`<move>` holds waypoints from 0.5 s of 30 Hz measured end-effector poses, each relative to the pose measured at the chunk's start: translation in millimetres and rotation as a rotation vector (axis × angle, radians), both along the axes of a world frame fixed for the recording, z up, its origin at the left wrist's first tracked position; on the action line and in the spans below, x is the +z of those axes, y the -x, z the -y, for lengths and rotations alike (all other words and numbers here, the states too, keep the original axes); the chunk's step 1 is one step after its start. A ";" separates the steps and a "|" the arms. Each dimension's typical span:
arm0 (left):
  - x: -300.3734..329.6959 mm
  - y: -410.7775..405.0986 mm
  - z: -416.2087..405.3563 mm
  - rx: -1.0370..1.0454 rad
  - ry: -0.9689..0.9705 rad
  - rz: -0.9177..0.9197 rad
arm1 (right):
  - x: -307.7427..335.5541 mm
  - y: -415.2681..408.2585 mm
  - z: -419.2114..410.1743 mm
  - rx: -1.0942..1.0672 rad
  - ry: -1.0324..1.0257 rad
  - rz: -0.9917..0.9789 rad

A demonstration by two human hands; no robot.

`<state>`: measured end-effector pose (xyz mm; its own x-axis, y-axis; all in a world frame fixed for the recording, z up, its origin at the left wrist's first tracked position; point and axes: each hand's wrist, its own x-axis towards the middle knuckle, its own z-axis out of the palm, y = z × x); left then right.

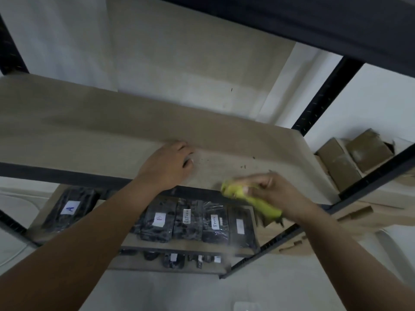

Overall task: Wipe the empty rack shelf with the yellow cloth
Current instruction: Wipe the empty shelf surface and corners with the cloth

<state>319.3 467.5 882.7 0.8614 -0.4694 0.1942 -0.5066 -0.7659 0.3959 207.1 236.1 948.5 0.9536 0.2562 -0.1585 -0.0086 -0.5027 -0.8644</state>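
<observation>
1. Yellow cloth (251, 199) sits bunched in a person's right hand (278, 194) at about 4 o'clock in the head view, over the front right part of the empty rack shelf (89, 126); its long axis runs from 10 o'clock down to 4 o'clock across the shelf's front edge.
2. Far left, on the lower shelf (179, 244), a black wrapped package (69, 208) carries a label marked "A".
3. Left hand (167, 166) rests on the beige shelf board near centre, fingers curled under against the surface and gripping nothing visible.
4. Below it, a row of black labelled packages (197, 223) stands side by side.
5. Dark specks of debris (243, 166) lie on the board between the two hands, at roughly 11 o'clock from the cloth.
6. Right-hand fingers (265, 184) are wrapped tightly around the cloth; the hand is motion-blurred, so whether the cloth touches the board cannot be told.
7. Far right, brown boxes (350, 162) sit beyond the black rack upright (323, 97).
8. Judged from this, the right hand is the working hand and nearer the specks; the wide unwiped board stretches away toward 9 o'clock, so the coming stroke likely runs leftward.
</observation>
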 end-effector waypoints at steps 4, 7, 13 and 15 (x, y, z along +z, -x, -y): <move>-1.0 1.2 -0.4 -0.003 -0.002 0.013 | 15.4 -39.5 19.8 -0.243 0.013 0.141; -1.1 2.0 -0.1 -0.003 0.004 0.016 | -5.2 -72.6 24.5 -0.322 0.337 0.241; -0.8 1.0 1.1 0.013 0.005 0.018 | -38.9 -57.8 -21.8 -0.332 0.624 0.281; -0.8 -0.8 2.5 0.012 0.010 0.014 | -41.7 -32.8 -46.6 -0.256 0.555 0.326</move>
